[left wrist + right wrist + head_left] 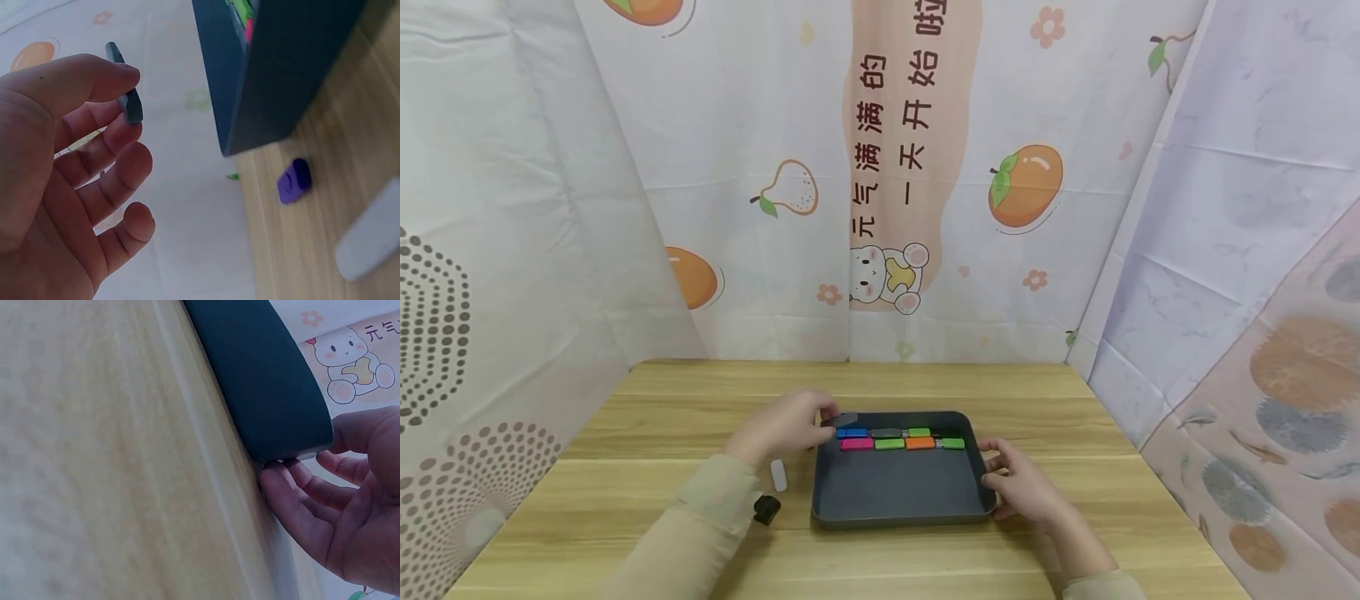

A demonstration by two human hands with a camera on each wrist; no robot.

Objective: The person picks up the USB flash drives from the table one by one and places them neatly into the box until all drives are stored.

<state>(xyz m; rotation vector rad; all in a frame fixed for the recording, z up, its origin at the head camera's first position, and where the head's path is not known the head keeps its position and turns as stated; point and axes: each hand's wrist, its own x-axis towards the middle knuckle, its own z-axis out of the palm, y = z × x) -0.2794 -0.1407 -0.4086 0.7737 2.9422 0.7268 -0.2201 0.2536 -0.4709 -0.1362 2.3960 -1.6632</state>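
Observation:
My left hand (793,423) pinches a small dark grey flash drive (128,94) between thumb and fingers, over the back left corner of the dark grey tray (902,492). The other fingers of that hand are loosely bent. Two rows of flash drives lie along the tray's back part, among them a blue one (852,433), a pink one (856,444) and an orange one (919,443). At the tray's right side, my right hand (1018,482) holds the wall, fingertips against its lower edge in the right wrist view.
Left of the tray lie a white flash drive (778,475) and a black object (767,509) whose kind is unclear. A small purple piece (294,181) sits on the wooden table (662,450) by the tray's left wall. Printed cloth (760,275) hangs behind.

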